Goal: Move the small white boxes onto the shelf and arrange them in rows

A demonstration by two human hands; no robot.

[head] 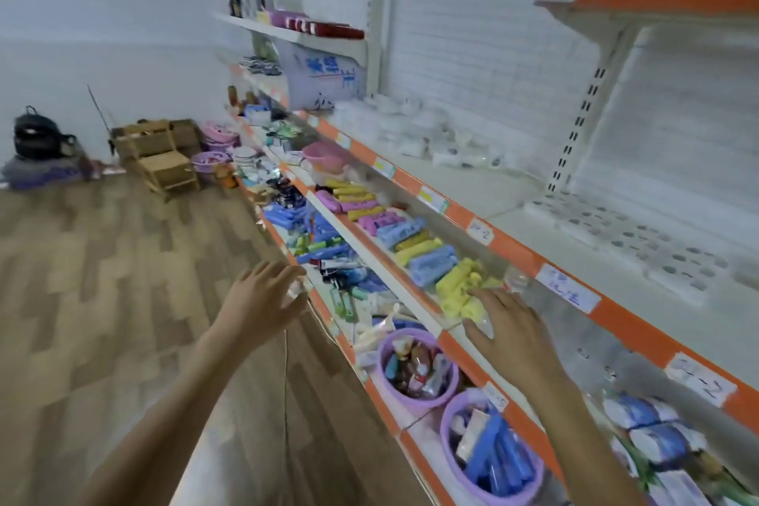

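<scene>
— What's in front of you, starting with the big stuff?

— The shelf unit [488, 214] fills my right side, several orange-edged tiers running away from me. The upper tier [513, 193] carries white items, blurred, with bare board nearer to me. Below it is a row of yellow, blue and purple rolls [415, 242], and on the lowest tier sit two purple tubs [415, 394] full of small packets.

— And the small white boxes?

— I can't pick them out with certainty. A cluster of small white things [410, 127] sits far along the upper tier, too smeared to say whether they are boxes. A flat white perforated tray [628, 242] lies on the same tier close to me.

— Your hands?

— Both carry nothing. My left hand [263, 300] hangs over the floor just off the shelf edge, fingers [283, 273] spread and straight. My right hand [509, 333] is over the middle tier beside the yellow rolls, its fingers loose and flat.

— Which step is this, then?

— I judge I'm between boxes, reaching out to fetch the next one. The next move calls for finding a box, gripping it lightly, and setting it squarely in line on the bare stretch of the upper tier.
</scene>
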